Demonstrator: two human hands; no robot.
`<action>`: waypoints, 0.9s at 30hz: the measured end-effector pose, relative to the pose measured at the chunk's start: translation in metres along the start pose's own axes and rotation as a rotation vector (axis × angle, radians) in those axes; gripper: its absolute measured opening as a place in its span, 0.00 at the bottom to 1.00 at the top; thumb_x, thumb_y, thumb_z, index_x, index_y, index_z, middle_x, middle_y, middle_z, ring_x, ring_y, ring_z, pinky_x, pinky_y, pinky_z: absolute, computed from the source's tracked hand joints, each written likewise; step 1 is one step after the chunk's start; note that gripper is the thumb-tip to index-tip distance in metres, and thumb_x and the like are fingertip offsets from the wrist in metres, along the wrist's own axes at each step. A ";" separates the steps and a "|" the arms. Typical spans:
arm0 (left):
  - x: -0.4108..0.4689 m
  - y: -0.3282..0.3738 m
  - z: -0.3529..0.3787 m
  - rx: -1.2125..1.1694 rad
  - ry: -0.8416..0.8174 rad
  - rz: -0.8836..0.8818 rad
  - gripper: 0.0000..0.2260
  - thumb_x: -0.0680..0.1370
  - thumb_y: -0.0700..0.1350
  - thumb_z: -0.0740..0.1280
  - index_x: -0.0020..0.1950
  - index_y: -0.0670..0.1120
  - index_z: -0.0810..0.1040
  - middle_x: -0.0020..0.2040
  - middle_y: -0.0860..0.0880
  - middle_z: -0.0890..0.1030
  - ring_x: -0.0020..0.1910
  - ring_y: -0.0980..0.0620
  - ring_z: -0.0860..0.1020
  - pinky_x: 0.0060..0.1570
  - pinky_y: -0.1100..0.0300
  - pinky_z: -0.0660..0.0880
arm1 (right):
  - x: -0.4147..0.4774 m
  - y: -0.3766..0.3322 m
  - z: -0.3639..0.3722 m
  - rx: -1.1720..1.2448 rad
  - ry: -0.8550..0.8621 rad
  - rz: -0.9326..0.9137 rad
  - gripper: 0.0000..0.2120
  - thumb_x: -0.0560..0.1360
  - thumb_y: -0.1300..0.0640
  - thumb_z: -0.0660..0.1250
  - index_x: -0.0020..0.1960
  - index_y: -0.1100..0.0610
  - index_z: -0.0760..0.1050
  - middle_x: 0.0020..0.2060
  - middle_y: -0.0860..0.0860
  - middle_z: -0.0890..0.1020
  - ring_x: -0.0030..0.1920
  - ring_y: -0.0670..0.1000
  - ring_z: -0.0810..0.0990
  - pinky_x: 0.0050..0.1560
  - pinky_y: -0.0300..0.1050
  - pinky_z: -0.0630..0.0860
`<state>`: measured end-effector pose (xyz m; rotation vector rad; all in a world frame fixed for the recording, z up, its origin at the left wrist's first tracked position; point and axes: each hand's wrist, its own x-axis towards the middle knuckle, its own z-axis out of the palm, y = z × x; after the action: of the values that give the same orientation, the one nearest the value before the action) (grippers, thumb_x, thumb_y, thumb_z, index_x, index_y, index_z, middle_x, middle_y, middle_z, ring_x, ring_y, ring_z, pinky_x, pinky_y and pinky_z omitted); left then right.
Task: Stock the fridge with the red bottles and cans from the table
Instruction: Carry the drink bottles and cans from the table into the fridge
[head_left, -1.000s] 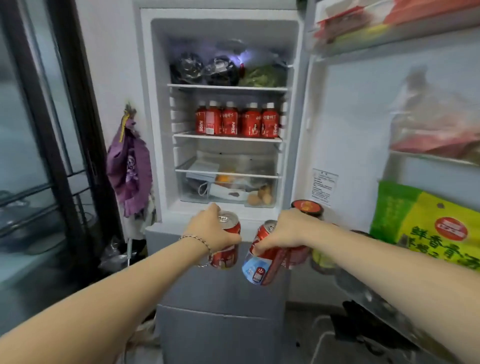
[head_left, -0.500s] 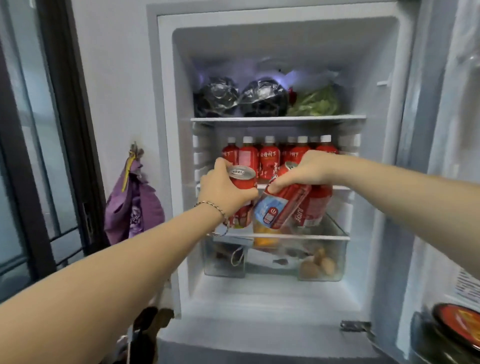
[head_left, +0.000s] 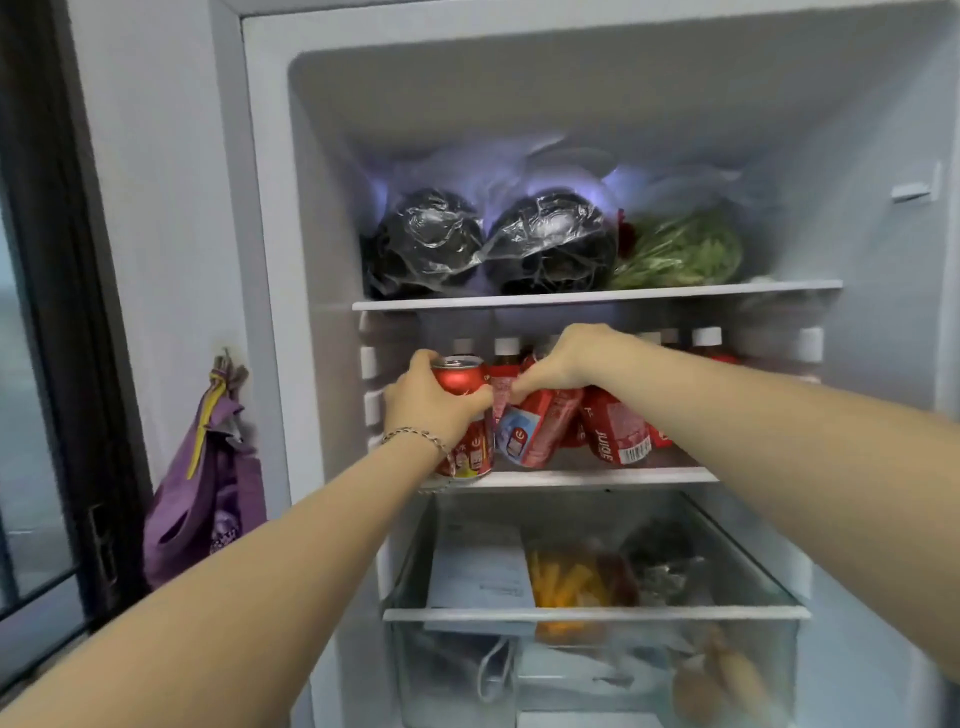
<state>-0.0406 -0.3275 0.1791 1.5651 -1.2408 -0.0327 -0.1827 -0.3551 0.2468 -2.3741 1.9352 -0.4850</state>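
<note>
Currently, both hands are inside the open white fridge (head_left: 270, 260), at the middle glass shelf (head_left: 582, 475). The left hand (head_left: 434, 402), with a thin metal chain bracelet (head_left: 415, 435) at the wrist, has its fingers clenched around one upright red aluminium drinks can (head_left: 467, 415); the can's base is at the front left of the middle shelf, and whether it rests on the glass cannot be told. Small printing on the can's lower label is too blurred to read.

The right hand (head_left: 566, 358) has its fingers grasping the top of a second red can with a pale blue label panel (head_left: 530, 431), tilted to the left, just beside and right of the first can. How many cans this hand grips cannot be told. To its right, a red plastic bottle (head_left: 615, 431) leans; its label reads "JUICE", seen inverted, next to a barcode.

Behind the hands stands a row of red bottles with white caps (head_left: 706, 338); at least five caps are visible, the rest hidden.

On the top shelf (head_left: 597, 297) lie two dark round items wrapped in clear film (head_left: 550, 244) and one bag of green leaves (head_left: 680, 252). Below, a clear crisper drawer (head_left: 597, 614) holds blurred food. One purple cloth bag (head_left: 208, 488) hangs left of the fridge.
</note>
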 end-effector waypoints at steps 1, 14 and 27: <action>0.003 -0.002 0.004 0.013 -0.008 0.011 0.32 0.69 0.54 0.72 0.69 0.48 0.64 0.60 0.45 0.77 0.58 0.45 0.75 0.54 0.55 0.74 | 0.004 -0.001 0.003 -0.039 0.002 -0.011 0.45 0.55 0.26 0.69 0.64 0.53 0.73 0.61 0.54 0.76 0.61 0.58 0.76 0.60 0.47 0.72; -0.026 -0.006 0.065 0.276 0.007 0.124 0.48 0.64 0.70 0.67 0.75 0.62 0.44 0.69 0.48 0.23 0.71 0.41 0.28 0.70 0.37 0.41 | 0.026 0.039 0.009 0.110 0.221 -0.100 0.25 0.74 0.37 0.59 0.59 0.55 0.76 0.60 0.56 0.78 0.59 0.58 0.76 0.55 0.47 0.72; -0.025 -0.009 0.087 0.344 0.108 0.117 0.46 0.66 0.69 0.66 0.75 0.60 0.42 0.73 0.45 0.28 0.73 0.39 0.32 0.70 0.37 0.45 | 0.020 0.104 0.057 0.141 0.479 -0.046 0.44 0.70 0.31 0.62 0.73 0.57 0.53 0.54 0.55 0.79 0.52 0.59 0.80 0.42 0.47 0.72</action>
<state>-0.0971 -0.3720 0.1229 1.7567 -1.2979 0.3529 -0.2626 -0.4061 0.1733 -2.3730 1.9218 -1.2473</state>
